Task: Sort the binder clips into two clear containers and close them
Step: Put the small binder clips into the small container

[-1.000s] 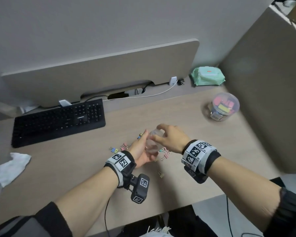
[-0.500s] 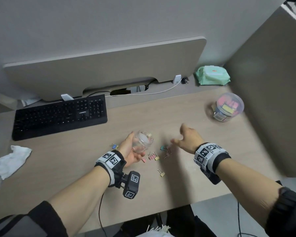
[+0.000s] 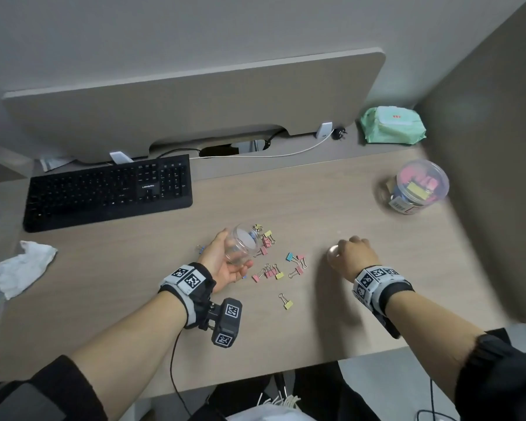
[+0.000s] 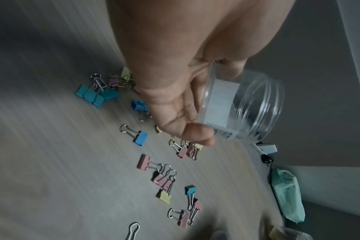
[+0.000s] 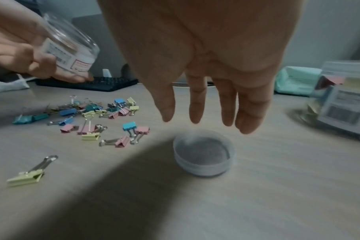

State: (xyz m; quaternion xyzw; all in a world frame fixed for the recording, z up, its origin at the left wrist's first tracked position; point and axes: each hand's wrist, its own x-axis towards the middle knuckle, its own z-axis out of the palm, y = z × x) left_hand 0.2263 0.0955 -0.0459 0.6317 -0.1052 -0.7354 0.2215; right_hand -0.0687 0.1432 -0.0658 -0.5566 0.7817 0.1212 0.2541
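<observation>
Left hand: the left hand (image 3: 225, 262) lies low at the centre of the head view, its fingers and thumb curled round an empty clear jar (image 3: 243, 244); in the left wrist view the jar (image 4: 242, 110) is tilted on its side with its open mouth towards the right of the frame.
Right hand: the right hand (image 3: 354, 253) hangs right of centre in the head view; in the right wrist view the right hand (image 5: 206, 65) has its fingers (image 5: 195, 104) straight, pointing down and spread a little, holding nothing, just above the lid.
Lid: a clear round lid (image 5: 203, 155) lies open side up on the surface (image 3: 316, 202), at the middle of the right wrist view, not touched by the fingers.
Binder clips: loose binder clips (image 3: 274, 259) in pink, yellow, blue and teal lie scattered on the surface between the two hands; one yellow clip (image 3: 286, 302) lies apart, lower in the frame.
Second container: a lidded clear container (image 3: 419, 186) with coloured contents stands at the right of the head view, blurred.
Around: a black keyboard (image 3: 110, 192) at the upper left, a green wipes pack (image 3: 392, 126) at the upper right, a crumpled white cloth (image 3: 22, 268) at the left edge.
</observation>
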